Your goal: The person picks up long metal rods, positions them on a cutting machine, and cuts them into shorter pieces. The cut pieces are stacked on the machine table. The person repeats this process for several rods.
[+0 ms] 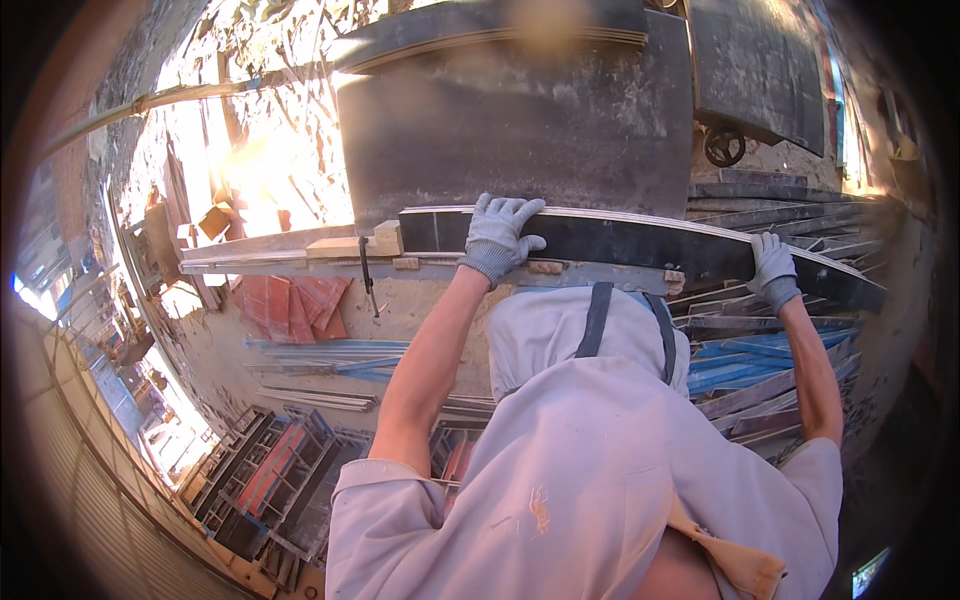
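A long black-faced plywood strip (615,241) stands on edge across the near side of a dark panel table (517,135). My left hand (501,236), in a grey knit glove, grips the strip near its left end, fingers over the top edge. Farther right, my right hand (772,266), gloved alike, holds the strip over its upper edge. The strip's left end meets a wooden block (388,238) at the end of a short timber (341,247). A metal clamp (366,274) hangs beside that timber. Small wood blocks (545,267) sit along the ledge below the strip.
Stacked narrow boards (780,217) lie at the right, with blue strips (750,352) nearer. Red panels (292,307) and blue lengths (337,356) lie on the ground at left. Another dark panel (757,75) stands at upper right, above a handwheel (724,146). Metal frames (277,480) are at lower left.
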A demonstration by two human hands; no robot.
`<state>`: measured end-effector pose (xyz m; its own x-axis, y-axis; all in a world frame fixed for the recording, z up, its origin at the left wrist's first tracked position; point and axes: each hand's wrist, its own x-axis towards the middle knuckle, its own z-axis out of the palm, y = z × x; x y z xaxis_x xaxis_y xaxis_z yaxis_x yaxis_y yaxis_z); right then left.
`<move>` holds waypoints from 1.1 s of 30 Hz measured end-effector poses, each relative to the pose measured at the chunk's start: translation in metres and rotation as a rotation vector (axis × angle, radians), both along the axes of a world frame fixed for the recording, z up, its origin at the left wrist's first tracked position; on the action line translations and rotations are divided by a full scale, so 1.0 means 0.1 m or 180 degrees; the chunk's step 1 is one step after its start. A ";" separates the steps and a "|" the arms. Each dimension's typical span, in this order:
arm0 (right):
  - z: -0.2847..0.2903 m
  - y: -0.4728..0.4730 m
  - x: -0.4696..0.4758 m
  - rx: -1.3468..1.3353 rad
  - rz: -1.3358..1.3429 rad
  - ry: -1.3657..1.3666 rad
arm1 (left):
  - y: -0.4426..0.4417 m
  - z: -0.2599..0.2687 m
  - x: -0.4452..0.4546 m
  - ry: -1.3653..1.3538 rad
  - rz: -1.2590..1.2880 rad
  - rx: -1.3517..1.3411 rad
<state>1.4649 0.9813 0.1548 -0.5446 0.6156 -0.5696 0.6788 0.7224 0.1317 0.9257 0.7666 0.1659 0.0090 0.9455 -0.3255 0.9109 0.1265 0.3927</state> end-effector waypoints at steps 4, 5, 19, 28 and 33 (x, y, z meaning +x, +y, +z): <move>-0.03 0.00 -0.05 -0.0199 -0.0194 -0.0109 | 0.00 0.03 -0.06 -0.0106 0.0021 0.0125; -0.02 -0.02 -0.07 -0.0191 -0.0168 -0.0054 | -0.01 0.02 -0.09 -0.0109 0.0034 0.0159; -0.07 -0.53 -1.18 -0.0249 0.0109 0.0186 | -0.39 0.17 -1.15 0.0096 0.0116 -0.0035; 0.08 -0.43 -0.95 -0.0181 0.0223 0.0431 | -0.30 0.23 -1.14 -0.0062 0.0243 -0.0430; 0.03 -0.14 -0.23 0.0014 0.0193 0.0139 | -0.30 0.26 -1.19 -0.0112 -0.0019 -0.0429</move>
<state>1.4421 0.9669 0.1581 -0.6052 0.5832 -0.5419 0.6391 0.7618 0.1062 0.8068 0.7369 0.1923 0.0283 0.8931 -0.4489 0.8978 0.1747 0.4043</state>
